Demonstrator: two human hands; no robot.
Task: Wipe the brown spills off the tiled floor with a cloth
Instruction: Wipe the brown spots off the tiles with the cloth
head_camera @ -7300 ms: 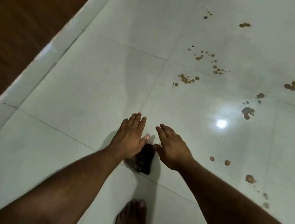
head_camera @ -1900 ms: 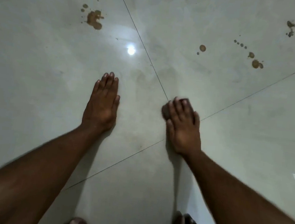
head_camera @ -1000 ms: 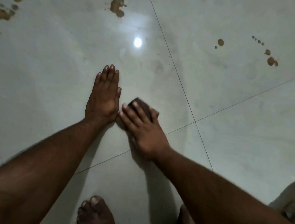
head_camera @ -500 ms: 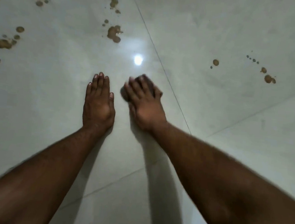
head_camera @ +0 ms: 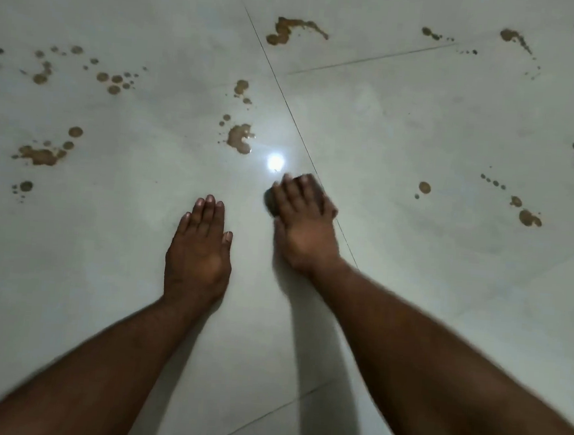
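My right hand [head_camera: 304, 223] lies flat on a small dark cloth [head_camera: 270, 202], pressing it against the pale tiled floor [head_camera: 105, 237]; only the cloth's left edge shows past my fingers. My left hand [head_camera: 200, 255] rests flat on the floor beside it, fingers straight and together. A brown spill [head_camera: 238, 138] lies just beyond the cloth, next to a bright light reflection [head_camera: 275, 162]. More brown spills sit at the left [head_camera: 41, 155], far centre [head_camera: 283, 31] and right [head_camera: 529, 217].
Dark grout lines [head_camera: 288, 100] cross the glossy tiles. Small brown drops [head_camera: 116, 82] scatter over the far left, and a single drop [head_camera: 424, 187] sits to the right of my right hand.
My right hand has slid the cloth forward and to the right, away from my left hand, towards the spill by the light reflection. My left hand stays planted flat.
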